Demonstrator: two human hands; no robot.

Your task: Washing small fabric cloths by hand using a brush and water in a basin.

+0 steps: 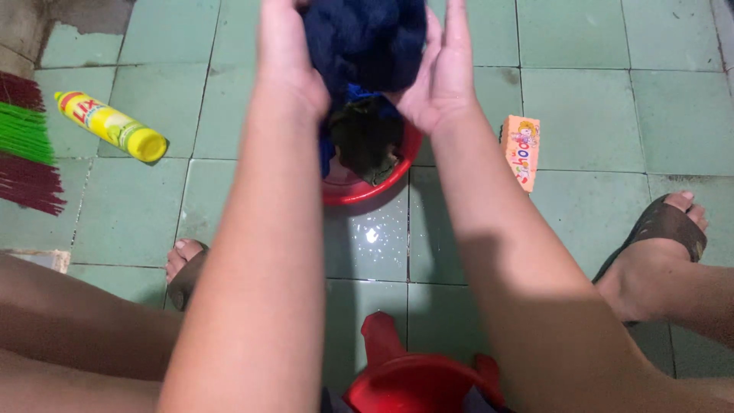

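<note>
Both my hands hold a bunched dark blue cloth (365,42) up at the top of the view. My left hand (287,65) presses its left side and my right hand (442,76) cups its right side. The cloth hangs over a red basin (359,191) on the wet green tiled floor, and more dark, greenish cloth (367,141) lies in that basin beneath my hands.
A yellow bottle (111,126) lies on the tiles at the left, beside broom bristles (27,145). An orange soap packet (521,151) lies right of the basin. My feet in brown sandals (661,245) rest at either side, and a red stool (413,375) is beneath me.
</note>
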